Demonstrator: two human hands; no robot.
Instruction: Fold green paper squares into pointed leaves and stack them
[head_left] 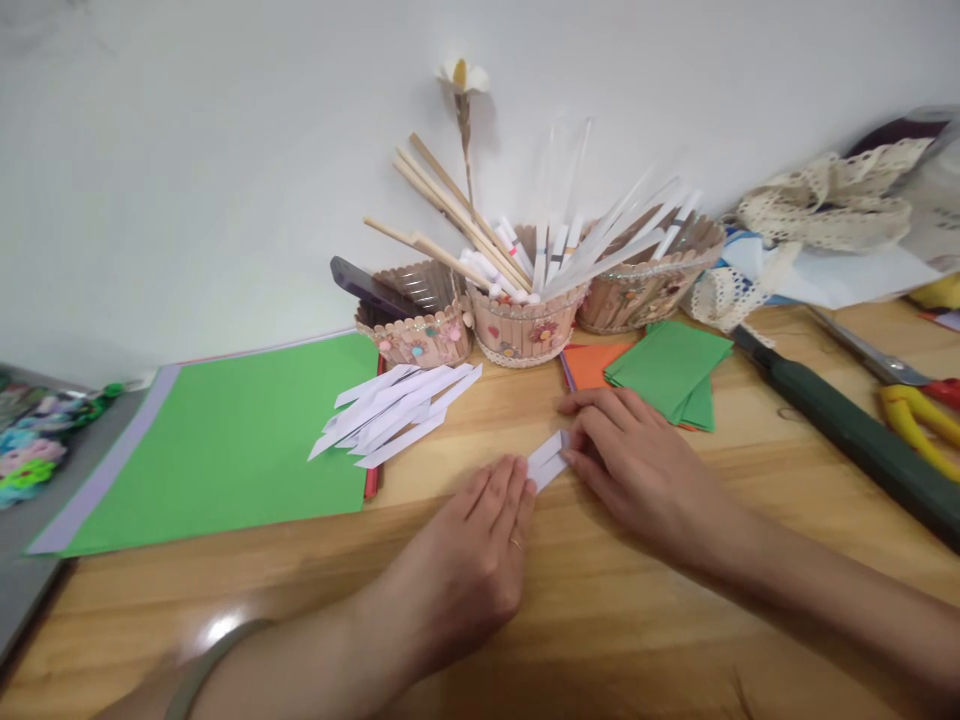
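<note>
In the head view, the left hand (480,545) is lying flat and open on the pale wooden table (600,640), fingers straight and close together. Its fingertips are pressing down on the near end of a small white folded paper strip (547,460) and are not closing around it. The right hand (637,465) is bending its fingers over the strip's far end. Its thumb is hidden, so I cannot tell whether it is pinching the paper or only pressing on it. The strip is lying on the table between the two hands, touching both, and it looks creased lengthwise but not yet narrow. Just beyond the left hand, a loose pile of long folded white strips (397,410) is resting partly on a large green paper sheet (225,450), which suggests that a good number are already made. More white strips and wooden sticks are standing in three small baskets built of craft sticks (525,325) against the wall. Beside the right hand, a stack of green paper rectangles (671,370) is overlapping an orange sheet (589,362), and both look unfolded. Farther right, a dark green-handled tool (847,425) and yellow-handled scissors (915,410) are lying apart from the hands.
</note>
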